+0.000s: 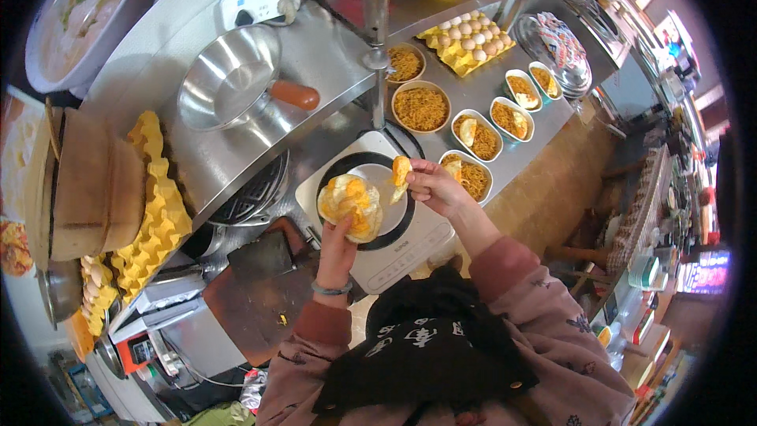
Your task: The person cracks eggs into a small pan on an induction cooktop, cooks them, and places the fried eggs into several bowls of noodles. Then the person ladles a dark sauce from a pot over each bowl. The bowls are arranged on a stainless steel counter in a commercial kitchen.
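My left hand (338, 248) grips a pile of fried eggs (355, 204), thumb pressed on top; whether a dish lies beneath them I cannot tell. Between the fingertips of my right hand (436, 186) is a folded piece of fried egg (401, 177). Both hands are above a white induction cooker (408, 266) with a dark ring around its pale centre. Just past my right hand stands an oval bowl (473, 180) of noodles with egg on top, partly hidden by that hand. More oval bowls (478, 137) of noodles, also topped with egg, line the counter edge.
Two round bowls of noodles (421, 107) stand behind the cooker, near a metal shelf post (379, 89). Farther back is a tray of eggs (470, 38). A steel pan (230, 80) rests on a raised steel shelf at left. Below it lies a dark cleaver (260, 257) on a brown board (254, 313).
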Action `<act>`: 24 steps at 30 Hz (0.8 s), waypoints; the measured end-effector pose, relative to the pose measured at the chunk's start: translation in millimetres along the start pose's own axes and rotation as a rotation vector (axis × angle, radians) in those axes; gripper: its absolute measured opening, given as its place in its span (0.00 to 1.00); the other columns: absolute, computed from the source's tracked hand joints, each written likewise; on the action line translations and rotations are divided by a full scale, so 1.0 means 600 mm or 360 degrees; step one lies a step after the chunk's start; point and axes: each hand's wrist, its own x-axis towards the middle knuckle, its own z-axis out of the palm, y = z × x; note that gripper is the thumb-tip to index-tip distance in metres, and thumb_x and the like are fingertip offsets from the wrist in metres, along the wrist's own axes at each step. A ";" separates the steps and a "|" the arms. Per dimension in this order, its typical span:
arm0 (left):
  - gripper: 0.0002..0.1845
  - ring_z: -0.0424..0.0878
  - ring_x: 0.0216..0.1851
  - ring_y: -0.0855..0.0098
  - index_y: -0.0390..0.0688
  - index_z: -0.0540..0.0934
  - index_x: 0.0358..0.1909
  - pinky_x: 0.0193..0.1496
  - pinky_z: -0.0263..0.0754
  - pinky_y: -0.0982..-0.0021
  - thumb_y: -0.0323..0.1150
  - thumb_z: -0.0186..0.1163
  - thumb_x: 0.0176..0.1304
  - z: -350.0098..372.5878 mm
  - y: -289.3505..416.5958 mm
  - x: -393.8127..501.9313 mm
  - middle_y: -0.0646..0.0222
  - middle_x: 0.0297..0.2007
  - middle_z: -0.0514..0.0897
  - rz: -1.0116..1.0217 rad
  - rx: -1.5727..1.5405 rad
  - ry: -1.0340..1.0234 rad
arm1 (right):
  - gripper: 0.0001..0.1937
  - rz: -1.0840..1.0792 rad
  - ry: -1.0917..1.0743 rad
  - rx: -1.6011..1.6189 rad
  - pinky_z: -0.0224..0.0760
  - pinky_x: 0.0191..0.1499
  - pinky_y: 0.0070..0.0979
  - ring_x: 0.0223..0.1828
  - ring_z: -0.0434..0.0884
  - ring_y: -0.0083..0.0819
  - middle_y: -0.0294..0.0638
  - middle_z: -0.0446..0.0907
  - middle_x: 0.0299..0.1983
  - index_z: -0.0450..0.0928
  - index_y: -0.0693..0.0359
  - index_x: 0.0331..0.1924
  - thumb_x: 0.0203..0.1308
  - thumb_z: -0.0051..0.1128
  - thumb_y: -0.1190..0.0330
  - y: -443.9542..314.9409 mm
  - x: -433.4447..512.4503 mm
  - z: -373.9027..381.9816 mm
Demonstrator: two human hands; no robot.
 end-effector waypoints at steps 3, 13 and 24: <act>0.27 0.68 0.56 0.66 0.40 0.60 0.60 0.59 0.64 0.63 0.25 0.53 0.58 0.048 -0.014 0.006 0.64 0.55 0.69 -0.0059 0.0038 -0.0174 | 0.11 0.0045 -0.0192 0.0183 0.48 0.18 0.10 0.18 0.59 0.11 0.29 0.76 0.30 0.75 0.61 0.42 0.52 0.57 0.77 -0.016 -0.038 0.015; 0.26 0.71 0.52 0.67 0.38 0.63 0.58 0.55 0.67 0.65 0.28 0.53 0.55 0.243 -0.184 -0.059 0.62 0.53 0.71 -0.0494 0.0413 -0.0906 | 0.13 -0.0818 0.0443 -0.0528 0.68 0.45 0.19 0.40 0.75 0.19 0.34 0.79 0.38 0.78 0.64 0.41 0.49 0.62 0.73 -0.062 -0.313 -0.092; 0.31 0.72 0.53 0.65 0.41 0.65 0.57 0.57 0.67 0.62 0.35 0.62 0.50 0.433 -0.655 -0.265 0.65 0.52 0.73 -0.1501 0.0487 -0.1119 | 0.12 -0.1638 0.1668 -0.0265 0.70 0.46 0.22 0.39 0.78 0.25 0.38 0.80 0.37 0.76 0.66 0.41 0.50 0.58 0.77 0.022 -1.018 -0.288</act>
